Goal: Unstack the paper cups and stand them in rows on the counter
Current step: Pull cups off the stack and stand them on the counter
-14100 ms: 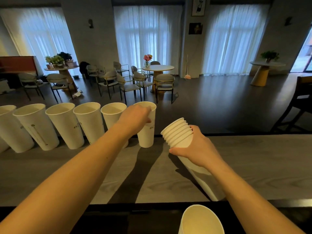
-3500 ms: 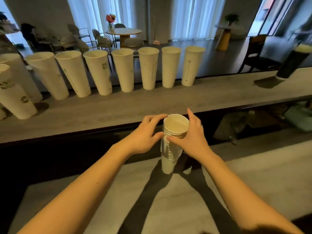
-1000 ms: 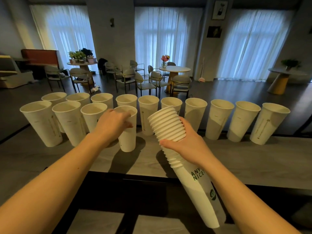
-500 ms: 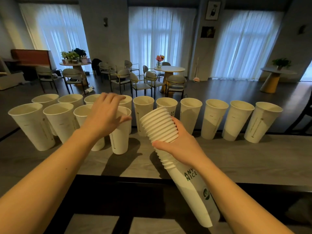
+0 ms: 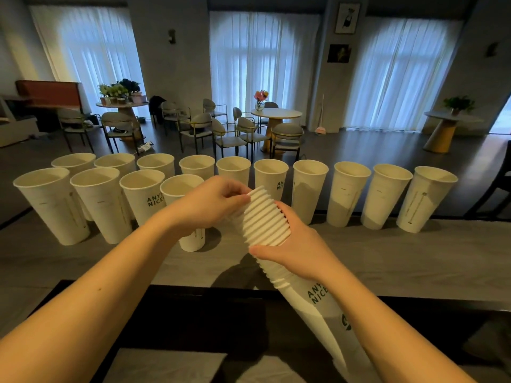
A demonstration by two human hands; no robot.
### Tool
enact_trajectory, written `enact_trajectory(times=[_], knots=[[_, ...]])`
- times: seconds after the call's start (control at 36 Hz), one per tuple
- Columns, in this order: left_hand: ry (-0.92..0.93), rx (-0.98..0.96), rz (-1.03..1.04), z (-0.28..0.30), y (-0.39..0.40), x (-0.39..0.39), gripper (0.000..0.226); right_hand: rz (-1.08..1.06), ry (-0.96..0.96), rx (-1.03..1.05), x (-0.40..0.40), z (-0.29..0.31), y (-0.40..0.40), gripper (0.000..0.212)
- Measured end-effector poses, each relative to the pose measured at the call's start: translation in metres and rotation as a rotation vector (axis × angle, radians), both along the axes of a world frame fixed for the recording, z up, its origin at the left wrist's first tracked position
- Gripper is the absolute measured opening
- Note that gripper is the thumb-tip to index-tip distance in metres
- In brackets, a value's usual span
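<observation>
Above the tabletop's (image 5: 414, 261) near edge, the stack (image 5: 266, 222) slanted 11-to-5 o'clock in the right hand's (image 5: 296, 244) wrapped grip; left hand (image 5: 213, 203) fingers (image 5: 235, 193) pinched its top rim from 9 o'clock.

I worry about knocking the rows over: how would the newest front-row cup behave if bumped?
The front-row cup would probably tip easily: it is tall, narrow at the base and looks empty, so likely light. It stands close beside its neighbour, so a fall might topple others. Its thin paper wall would likely dent if squeezed.
</observation>
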State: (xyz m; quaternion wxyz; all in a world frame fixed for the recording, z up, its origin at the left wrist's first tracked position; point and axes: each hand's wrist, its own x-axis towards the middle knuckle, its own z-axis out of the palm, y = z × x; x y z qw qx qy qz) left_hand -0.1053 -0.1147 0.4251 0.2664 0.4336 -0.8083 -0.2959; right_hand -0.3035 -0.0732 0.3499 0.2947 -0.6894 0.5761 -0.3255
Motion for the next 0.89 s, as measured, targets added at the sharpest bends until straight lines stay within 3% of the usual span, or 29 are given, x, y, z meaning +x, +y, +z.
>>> enact_trajectory(times=[0.22, 0.36, 0.42, 0.53, 0.61, 0.89], knots=[[0.098, 0.037, 0.145, 0.011, 0.001, 0.003, 0.011, 0.026, -0.015, 0.011, -0.011, -0.006, 0.008, 0.097], [0.158, -0.476, 0.454, 0.045, -0.003, 0.01, 0.031, -0.065, 0.0, 0.026, -0.03, -0.01, 0.013, 0.099], [0.075, -0.572, 0.471, 0.043, -0.007, 0.007, 0.03, -0.102, 0.012, 0.03, -0.036, -0.01, 0.016, 0.098], [-0.314, -0.518, 0.307, 0.005, -0.015, -0.012, 0.029, -0.122, 0.005, 0.011, -0.043, -0.008, 0.018, 0.092], [-0.481, -0.528, 0.225, -0.024, -0.024, -0.021, 0.024, -0.133, -0.017, -0.004, -0.042, -0.006, 0.018, 0.092], [-0.514, -0.59, 0.234, -0.044, -0.053, -0.023, 0.022, -0.128, -0.057, -0.027, -0.037, -0.004, 0.012, 0.092]])
